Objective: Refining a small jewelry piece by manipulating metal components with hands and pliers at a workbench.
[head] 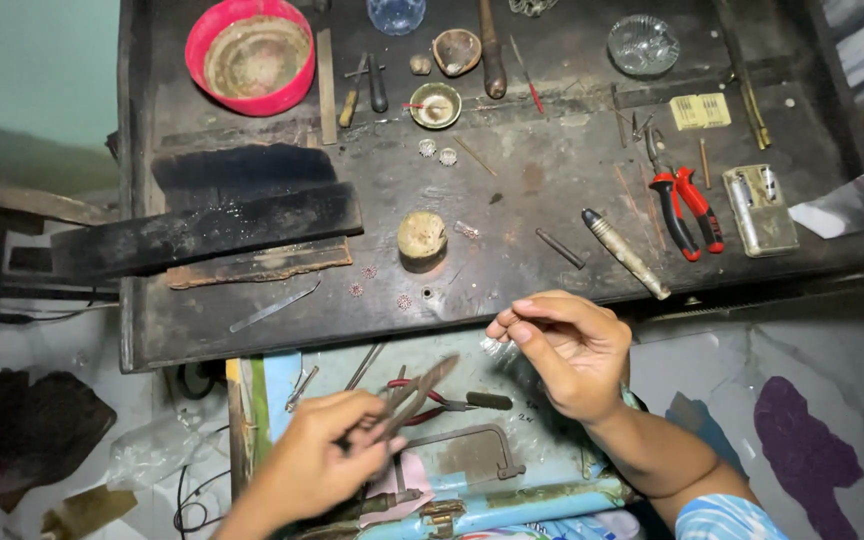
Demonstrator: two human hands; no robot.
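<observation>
My left hand [322,462] grips a pair of metal tweezers [420,392] that point up and to the right. My right hand [567,345] pinches a tiny pale piece [499,346] between thumb and fingertips, just below the front edge of the dark workbench [512,190]. The tweezer tips stop a little short of that piece. Both hands hover over an open blue drawer [472,450] holding red-handled pliers [430,398] and a small saw frame [472,445].
On the bench lie a red bowl [249,55], charred wooden blocks [222,215], a round wooden stump [421,237], red-handled cutters [687,205], a metal punch [624,252], small dishes, a glass dish [642,44] and tiny round metal ornaments [379,285].
</observation>
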